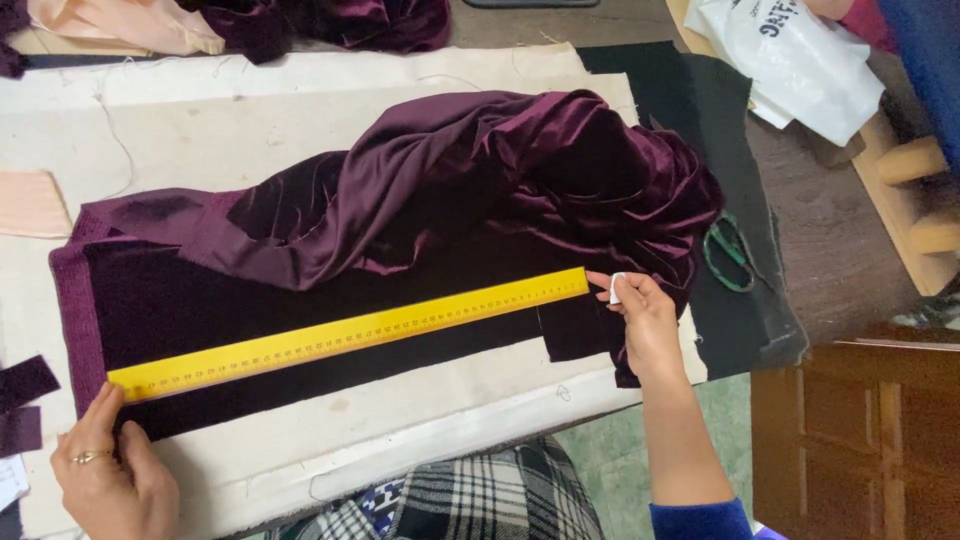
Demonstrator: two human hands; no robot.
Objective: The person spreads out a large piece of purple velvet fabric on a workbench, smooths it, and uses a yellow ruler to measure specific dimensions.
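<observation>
Ruler (350, 333) lying yellow across my dark purple velvet (300, 290), my left hand (110, 475) pressing open fingers on its near end, my right hand (645, 320) pinching white chalk (616, 288) just past its far end, scissors (728, 253) beyond those fingertips.

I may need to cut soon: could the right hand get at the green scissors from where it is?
Probably yes. The scissors lie in the open on the black cloth, just beyond the right hand, with nothing between them. That hand already pinches a white chalk, though.

yellow ruler (350, 335): 1 | green scissors (730, 252): 1 | white plastic bag (790, 60): 1 | hands: 2
</observation>
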